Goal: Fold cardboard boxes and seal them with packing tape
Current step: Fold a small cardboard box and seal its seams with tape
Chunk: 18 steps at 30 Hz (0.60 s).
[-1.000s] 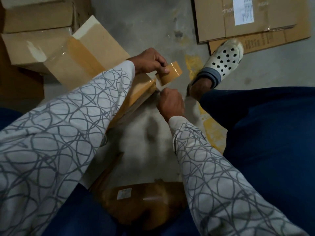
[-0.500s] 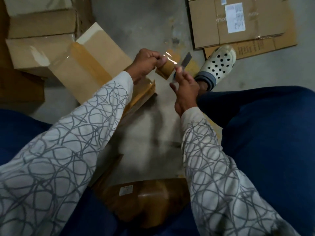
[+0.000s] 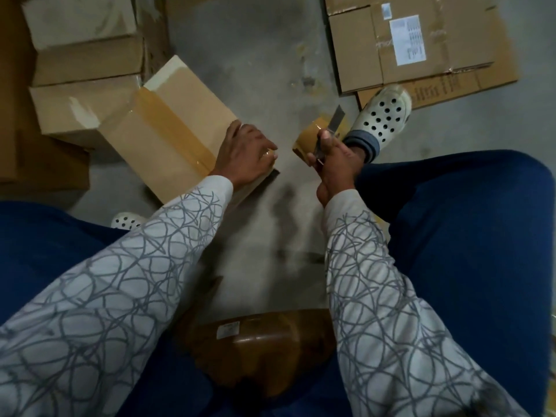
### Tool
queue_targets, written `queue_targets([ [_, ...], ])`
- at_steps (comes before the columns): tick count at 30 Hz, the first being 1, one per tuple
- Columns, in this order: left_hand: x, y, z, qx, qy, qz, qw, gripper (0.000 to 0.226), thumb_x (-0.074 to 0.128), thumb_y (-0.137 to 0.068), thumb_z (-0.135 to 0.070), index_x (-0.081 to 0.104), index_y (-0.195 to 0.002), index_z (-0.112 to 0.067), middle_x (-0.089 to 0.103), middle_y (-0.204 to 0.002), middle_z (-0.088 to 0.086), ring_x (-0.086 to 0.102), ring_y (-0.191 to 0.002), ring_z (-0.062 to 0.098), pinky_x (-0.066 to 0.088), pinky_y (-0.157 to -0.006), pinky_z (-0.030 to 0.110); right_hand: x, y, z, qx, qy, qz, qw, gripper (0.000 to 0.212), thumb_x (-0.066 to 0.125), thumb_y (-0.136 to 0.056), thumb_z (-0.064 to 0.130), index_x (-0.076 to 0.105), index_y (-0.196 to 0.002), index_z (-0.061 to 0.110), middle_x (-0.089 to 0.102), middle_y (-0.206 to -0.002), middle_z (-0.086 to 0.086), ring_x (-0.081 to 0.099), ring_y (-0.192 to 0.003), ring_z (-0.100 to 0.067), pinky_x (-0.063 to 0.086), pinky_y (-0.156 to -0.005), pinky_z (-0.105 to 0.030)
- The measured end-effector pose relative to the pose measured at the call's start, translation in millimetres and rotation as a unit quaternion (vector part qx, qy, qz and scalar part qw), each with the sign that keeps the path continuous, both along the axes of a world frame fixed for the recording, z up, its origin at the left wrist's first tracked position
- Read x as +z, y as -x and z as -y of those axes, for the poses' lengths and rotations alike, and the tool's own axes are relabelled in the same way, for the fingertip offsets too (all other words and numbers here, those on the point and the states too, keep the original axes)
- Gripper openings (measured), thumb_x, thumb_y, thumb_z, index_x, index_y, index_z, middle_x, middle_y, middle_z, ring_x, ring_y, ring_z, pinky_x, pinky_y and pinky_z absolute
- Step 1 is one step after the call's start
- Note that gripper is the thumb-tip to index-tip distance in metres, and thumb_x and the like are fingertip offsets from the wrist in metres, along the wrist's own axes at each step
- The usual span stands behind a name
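A cardboard box (image 3: 180,115) lies tilted on the concrete floor, with a strip of brown packing tape (image 3: 168,127) running along its top seam. My left hand (image 3: 246,155) sits on the box's near corner, thumb on top and fingers curled over the edge where the tape ends. To the right and apart from the box, my right hand (image 3: 334,164) grips a brown tape roll (image 3: 308,138) together with a utility knife (image 3: 334,120), its blade pointing up and away.
Stacked cardboard boxes (image 3: 84,55) stand at the left. Flattened cartons (image 3: 445,40) with a white label lie at the upper right, beside my foot in a white clog (image 3: 382,112). A brown plastic-wrapped bundle (image 3: 258,347) sits between my knees.
The tape between roll and box has been cut. My left hand dropped from the raised tape onto the box corner, and my right hand now holds the roll along with the knife.
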State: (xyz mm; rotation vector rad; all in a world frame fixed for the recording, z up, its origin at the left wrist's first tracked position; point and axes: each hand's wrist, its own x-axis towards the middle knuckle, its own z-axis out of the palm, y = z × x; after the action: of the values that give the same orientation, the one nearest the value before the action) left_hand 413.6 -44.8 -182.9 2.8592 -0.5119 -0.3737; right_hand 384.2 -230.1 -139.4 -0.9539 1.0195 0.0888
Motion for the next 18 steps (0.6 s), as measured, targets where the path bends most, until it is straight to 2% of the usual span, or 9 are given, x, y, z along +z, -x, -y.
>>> queue_targets([
  [3,-7,-2,12,-0.007,-0.058,0.007,0.998,0.039,0.046,-0.097,-0.038,0.073,-0.11,-0.013,0.069,-0.112,0.008,0.051,-0.123,0.028,0.007,-0.124,0.048,-6,0,-1,-0.002,-0.004,-0.005,1.0,0.03,0.072,-0.093,0.012,0.068,-0.119,-0.003,0.067,-0.096,-0.004,0.069,-0.106,-0.029,0.063,-0.071,-0.029],
  [5,-12,-2,25,-0.01,-0.105,0.0,0.994,0.04,0.041,-0.099,-0.031,0.07,-0.11,-0.005,0.067,-0.111,0.014,0.052,-0.119,0.031,0.007,-0.125,0.047,-9,0,-1,0.005,-0.001,-0.015,1.0,0.029,0.072,-0.093,0.012,0.068,-0.118,-0.003,0.067,-0.093,-0.004,0.069,-0.098,-0.025,0.063,-0.07,-0.028],
  [7,-15,-2,32,-0.001,-0.127,-0.006,0.992,0.041,0.041,-0.098,-0.029,0.069,-0.11,-0.002,0.066,-0.11,0.016,0.053,-0.117,0.032,0.01,-0.126,0.045,-10,0,-2,0.012,0.004,-0.026,1.0,0.029,0.072,-0.094,0.012,0.069,-0.118,-0.004,0.066,-0.091,-0.002,0.067,-0.084,-0.016,0.063,-0.076,-0.033],
  [9,-15,2,32,-0.009,-0.129,-0.009,0.992,0.041,0.042,-0.097,-0.029,0.067,-0.115,-0.001,0.066,-0.112,0.018,0.054,-0.118,0.034,0.013,-0.126,0.047,-11,2,-4,0.02,0.01,-0.03,0.999,0.027,0.072,-0.093,0.011,0.069,-0.116,-0.004,0.067,-0.094,-0.004,0.066,-0.079,-0.013,0.062,-0.083,-0.038],
  [12,-20,7,28,-0.024,-0.127,0.014,0.991,0.047,0.036,-0.099,-0.029,0.057,-0.13,0.0,0.063,-0.124,0.023,0.051,-0.127,0.041,0.02,-0.124,0.052,-8,5,-7,0.03,0.015,-0.032,0.999,0.022,0.073,-0.093,0.011,0.071,-0.111,0.0,0.068,-0.094,-0.005,0.066,-0.077,-0.013,0.062,-0.082,-0.036],
  [14,-23,16,20,-0.041,-0.122,0.047,0.991,0.051,0.032,-0.107,-0.032,0.045,-0.143,0.002,0.052,-0.142,0.028,0.04,-0.14,0.044,0.02,-0.123,0.052,-2,7,-8,0.029,0.015,-0.03,0.999,0.026,0.074,-0.092,0.011,0.07,-0.114,-0.002,0.068,-0.092,-0.005,0.067,-0.076,-0.013,0.063,-0.08,-0.035],
  [15,-26,25,15,-0.057,-0.121,0.067,0.989,0.054,0.03,-0.109,-0.033,0.036,-0.15,0.001,0.04,-0.153,0.029,0.03,-0.147,0.044,0.018,-0.124,0.052,0,8,-9,0.028,0.013,-0.026,0.999,0.027,0.073,-0.092,0.011,0.07,-0.115,-0.003,0.067,-0.09,-0.004,0.066,-0.076,-0.014,0.062,-0.08,-0.035],
  [18,-20,69,-12,-0.092,-0.102,0.078,0.987,0.056,0.003,-0.107,-0.018,0.009,-0.161,-0.005,0.007,-0.166,0.025,-0.001,-0.154,0.042,0.009,-0.126,0.052,7,10,-13,0.038,0.009,-0.014,0.999,0.026,0.071,-0.093,0.008,0.069,-0.116,-0.004,0.065,-0.088,-0.001,0.066,-0.077,-0.013,0.062,-0.078,-0.035],
])
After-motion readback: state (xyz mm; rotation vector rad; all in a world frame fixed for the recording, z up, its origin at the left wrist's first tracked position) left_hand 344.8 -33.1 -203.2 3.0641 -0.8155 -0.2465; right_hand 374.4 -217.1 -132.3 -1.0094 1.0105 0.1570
